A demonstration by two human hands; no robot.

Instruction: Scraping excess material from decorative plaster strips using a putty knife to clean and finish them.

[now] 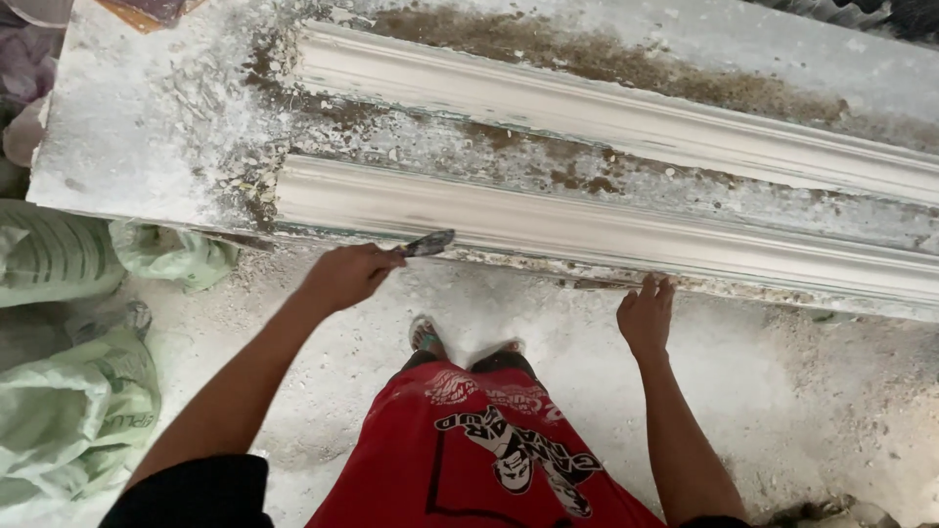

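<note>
Two long white plaster mouldings lie side by side on a dusty workbench [137,127]: the near moulding [587,230] along the front edge, the far moulding [606,112] behind it. My left hand [344,276] grips a small flat scraper [427,243] whose blade touches the near moulding's lower edge. My right hand [646,315] rests with its fingertips on the bench's front edge, under the near moulding, holding nothing.
Pale green sacks [68,391] are piled on the floor at the left, one more sack [171,256] under the bench corner. The floor [802,391] is covered in white plaster dust. My sandalled feet [426,335] stand close to the bench.
</note>
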